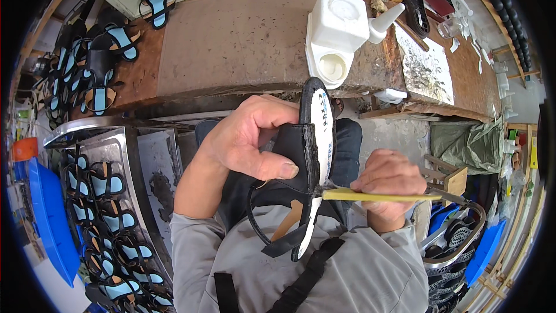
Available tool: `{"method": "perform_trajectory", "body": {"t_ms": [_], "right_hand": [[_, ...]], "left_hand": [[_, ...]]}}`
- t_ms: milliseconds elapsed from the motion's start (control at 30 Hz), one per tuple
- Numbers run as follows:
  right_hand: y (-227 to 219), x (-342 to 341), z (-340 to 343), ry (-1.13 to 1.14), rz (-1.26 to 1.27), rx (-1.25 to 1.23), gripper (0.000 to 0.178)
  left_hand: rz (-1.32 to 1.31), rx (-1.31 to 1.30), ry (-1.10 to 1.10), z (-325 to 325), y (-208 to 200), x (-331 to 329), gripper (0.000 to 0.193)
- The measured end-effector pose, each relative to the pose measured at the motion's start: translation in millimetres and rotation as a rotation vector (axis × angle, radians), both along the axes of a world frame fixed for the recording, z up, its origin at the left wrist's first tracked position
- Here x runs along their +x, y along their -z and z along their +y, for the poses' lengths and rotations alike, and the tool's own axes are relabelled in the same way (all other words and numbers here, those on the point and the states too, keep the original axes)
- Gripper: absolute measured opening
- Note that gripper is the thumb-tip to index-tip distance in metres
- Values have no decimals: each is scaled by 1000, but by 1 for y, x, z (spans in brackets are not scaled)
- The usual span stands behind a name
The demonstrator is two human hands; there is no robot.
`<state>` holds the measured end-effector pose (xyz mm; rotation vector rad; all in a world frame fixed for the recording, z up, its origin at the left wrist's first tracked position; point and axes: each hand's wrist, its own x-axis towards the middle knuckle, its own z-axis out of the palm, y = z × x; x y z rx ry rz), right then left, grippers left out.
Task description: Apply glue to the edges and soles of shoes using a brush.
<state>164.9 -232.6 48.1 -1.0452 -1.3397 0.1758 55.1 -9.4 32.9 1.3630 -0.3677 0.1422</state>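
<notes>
My left hand [246, 142] is closed around a black sandal [294, 145], thumb pressed on its wide strap. The sandal is tilted on edge, toe away from me, its white underside [323, 139] facing right. A thin ankle strap [255, 223] hangs loose near the heel end, where a tan insole patch shows. My right hand [389, 184] grips a flat yellow-handled brush [341, 196]. The brush's dark tip touches the edge of the sandal's underside at about the middle of its length.
Ahead is a brown workbench [231, 46] with a white plastic dispenser [339, 29] at its near edge. Black sandals with light-blue insoles [157, 8] stand on its left. More fill a metal rack [107, 182] at left. A rack of dark soles [457, 235] is at right.
</notes>
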Motion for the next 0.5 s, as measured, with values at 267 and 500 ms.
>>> {"method": "perform_trajectory", "body": {"t_ms": [267,500], "right_hand": [[-13,21,45,78,81,32,14],[0,2,13,102,142,5,15]], "left_hand": [[-171,225,-195,-10,-21,-17,35],[-257,238,-625,-29,-10,-44,29]]}}
